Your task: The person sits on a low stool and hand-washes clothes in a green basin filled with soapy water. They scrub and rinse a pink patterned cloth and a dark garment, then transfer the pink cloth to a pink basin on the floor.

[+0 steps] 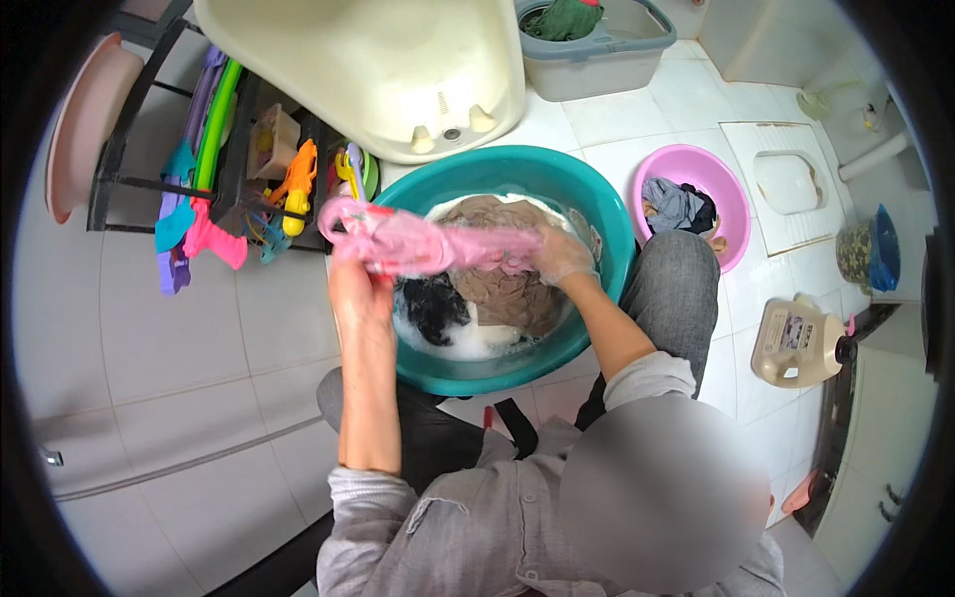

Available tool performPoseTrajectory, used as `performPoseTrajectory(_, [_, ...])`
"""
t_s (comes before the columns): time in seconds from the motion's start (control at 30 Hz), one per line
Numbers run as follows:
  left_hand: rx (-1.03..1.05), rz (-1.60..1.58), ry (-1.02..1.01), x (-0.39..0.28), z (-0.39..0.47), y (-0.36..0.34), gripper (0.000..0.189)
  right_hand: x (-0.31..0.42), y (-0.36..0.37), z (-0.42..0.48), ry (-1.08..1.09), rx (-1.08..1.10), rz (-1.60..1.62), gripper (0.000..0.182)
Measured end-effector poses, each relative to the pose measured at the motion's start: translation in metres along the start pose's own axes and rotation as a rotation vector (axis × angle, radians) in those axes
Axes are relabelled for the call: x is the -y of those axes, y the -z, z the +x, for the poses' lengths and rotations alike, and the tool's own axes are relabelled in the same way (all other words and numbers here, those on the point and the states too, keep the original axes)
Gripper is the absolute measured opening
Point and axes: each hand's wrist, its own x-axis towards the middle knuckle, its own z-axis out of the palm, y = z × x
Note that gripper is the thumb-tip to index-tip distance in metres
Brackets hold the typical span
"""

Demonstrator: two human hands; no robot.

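Observation:
A wet pink garment (410, 242) with red marks is stretched between my two hands above a teal plastic basin (612, 298). My left hand (358, 287) grips its bunched end at the basin's left rim. Its other end is held in my right hand (563, 257), over the right part of the basin; the hand is blurred. Below, brown cloth (515, 298) and black cloth (433, 306) lie in sudsy water (477, 343). The pink garment partly covers the brown cloth.
Right of the basin stands a pink tub (735, 239) holding clothes (675, 201). A beige detergent jug (798, 343) and squat toilet (783, 183) are farther right. Behind are a cream baby bath (373, 67) and grey mop bucket (604, 71). Toys (298, 183) fill a black rack (119, 179) at left.

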Motion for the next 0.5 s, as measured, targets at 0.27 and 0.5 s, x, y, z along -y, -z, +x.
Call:
performPoseTrajectory(0.27, [-0.151,-0.017,0.071,0.019,0.018,0.059,0.024,0.001,0.005,-0.004,-0.111,-0.244,0.092,0.017])
performPoseTrajectory(0.5, [0.342,1.282,-0.405,0.101,0.046,0.045,0.036,-0.011,-0.026,0.011,0.296,-0.359,-0.104,0.038])
